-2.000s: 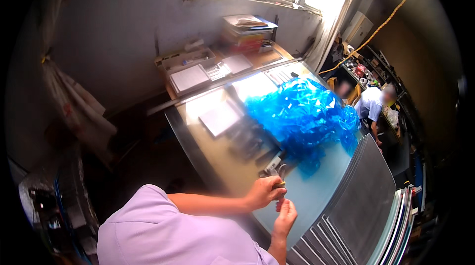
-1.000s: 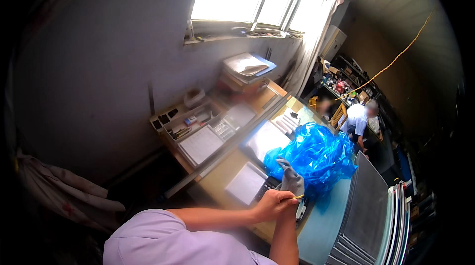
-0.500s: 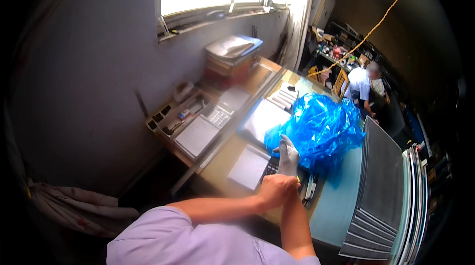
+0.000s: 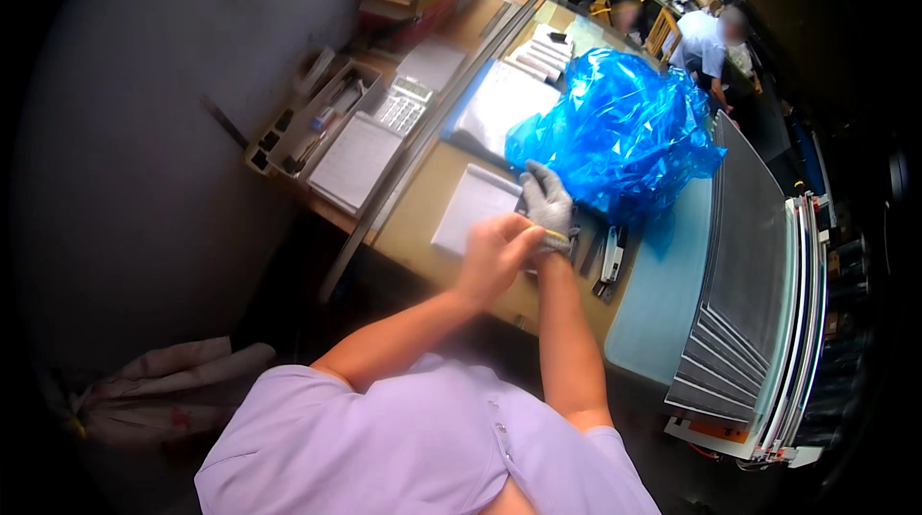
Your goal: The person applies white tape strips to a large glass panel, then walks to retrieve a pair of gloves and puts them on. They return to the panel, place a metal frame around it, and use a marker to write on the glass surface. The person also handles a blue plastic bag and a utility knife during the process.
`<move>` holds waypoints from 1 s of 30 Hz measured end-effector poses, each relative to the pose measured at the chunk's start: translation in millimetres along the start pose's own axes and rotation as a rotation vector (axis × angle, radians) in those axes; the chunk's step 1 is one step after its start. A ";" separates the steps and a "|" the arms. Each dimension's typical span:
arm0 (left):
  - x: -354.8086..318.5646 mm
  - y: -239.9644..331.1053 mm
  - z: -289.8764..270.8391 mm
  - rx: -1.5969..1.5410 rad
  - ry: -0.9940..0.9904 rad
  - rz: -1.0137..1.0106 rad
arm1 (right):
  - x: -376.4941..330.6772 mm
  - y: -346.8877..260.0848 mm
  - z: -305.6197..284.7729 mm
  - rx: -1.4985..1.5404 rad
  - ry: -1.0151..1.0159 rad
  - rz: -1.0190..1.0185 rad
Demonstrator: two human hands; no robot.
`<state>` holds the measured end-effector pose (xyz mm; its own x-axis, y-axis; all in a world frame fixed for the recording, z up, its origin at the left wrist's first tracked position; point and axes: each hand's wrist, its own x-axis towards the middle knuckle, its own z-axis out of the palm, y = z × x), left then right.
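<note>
While your R hand point(image 4: 547, 200) sits inside the grey glove point(image 4: 551, 214), your bare L hand point(image 4: 499, 251) works at its wrist end. L grip is closed: thumb + fingers pinch the yellow-edged cuff. R grip is open, gloved fingers stretched out and a bit apart, w/ nothing visible in them.

Glove's pale grey, w/ a soft, fabric-like surface. Fingers look filled out and point away from you; cuff is bunched around the wrist, yellow band showing right by your L fingertips. Fine weave's too blurred to tell.

Loc: glove is held up over the bench point(image 4: 403, 244), approx. b/w the white pad point(image 4: 473, 209) on the L and the black-and-white stapler point(image 4: 612, 256) on the R. Just beyond the fingertips is a big crumpled heap of shiny blue plastic point(image 4: 619, 135); can't tell if they touch it.

Further R, a pale blue-green sheet point(image 4: 648, 328) lies flat, w/ a fanned stack of dark panels point(image 4: 744, 256) next to it. Far L: open tray point(image 4: 325, 121) of small items + a light calculator point(image 4: 401, 111). Co-worker point(image 4: 701, 42) in a light shirt bends over in the background, well apart from you.
</note>
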<state>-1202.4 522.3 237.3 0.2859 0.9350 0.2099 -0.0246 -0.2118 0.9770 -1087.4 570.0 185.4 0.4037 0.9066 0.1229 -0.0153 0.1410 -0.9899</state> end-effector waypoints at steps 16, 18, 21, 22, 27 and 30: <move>-165.1 -257.7 -285.6 0.363 1.221 -0.883 | -138.5 108.9 -156.5 -0.337 -0.035 0.498; -163.2 -279.4 -284.2 -0.316 1.214 -0.920 | -162.2 110.4 -179.4 -0.506 -0.002 0.574; -135.5 -263.0 -258.9 -0.478 1.234 -0.847 | -164.5 105.5 -192.5 -0.748 0.002 0.448; -124.0 -256.9 -254.9 -0.566 1.221 -0.846 | -163.7 111.3 -197.1 -0.772 0.008 0.478; -94.4 -287.9 -247.0 -0.345 0.984 -0.736 | -137.3 126.2 -187.0 -0.798 0.061 0.366; -78.5 -273.8 -214.6 0.367 0.941 -0.594 | -121.6 118.4 -158.5 -1.037 0.158 0.017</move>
<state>-1423.7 567.9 -38.6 -0.6657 0.7240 -0.1808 0.1959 0.4034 0.8938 -993.3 413.4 42.0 0.5269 0.8323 0.1719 0.7393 -0.3491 -0.5758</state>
